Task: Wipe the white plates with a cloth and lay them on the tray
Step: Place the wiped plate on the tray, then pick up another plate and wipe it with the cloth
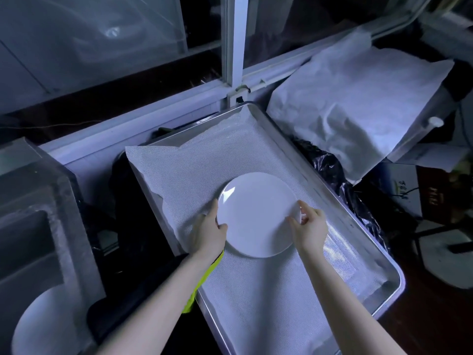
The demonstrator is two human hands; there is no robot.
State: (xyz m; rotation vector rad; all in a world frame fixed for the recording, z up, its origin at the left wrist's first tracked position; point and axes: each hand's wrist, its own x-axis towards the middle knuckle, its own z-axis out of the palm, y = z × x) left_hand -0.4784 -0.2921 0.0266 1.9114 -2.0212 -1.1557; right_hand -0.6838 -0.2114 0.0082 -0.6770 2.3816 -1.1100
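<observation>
So right now I've got the round white ceramic plate (256,213) in both hands, over the middle of the rectangular silver metal tray (394,285). My left grip (208,228) is closed on the plate's left rim, thumb on top and the other fingers tucked out of sight underneath. My right grip (311,228) is pinching the right rim the same way, fingertips curled over the edge.

The plate sits low over the white mesh liner sheet (194,170) that covers the tray floor. There's a thin shadow along its near edge, and honestly I can't tell if it's actually touching the liner or a hair above it.

The yellow-green wiping cloth (202,283) is bunched under my left wrist, draped along the tray's left edge. Can't say whether my left fingers have hold of it too.

Other stuff around: another white plate (46,321) down at the lower left, inside a grey moulded bin (38,201). A crumpled white cloth-covered bundle (358,103) sits past the tray's far right corner, with shiny black plastic sheeting (330,165) running beside the tray's right side. A pale window frame (238,47) is straight ahead.
</observation>
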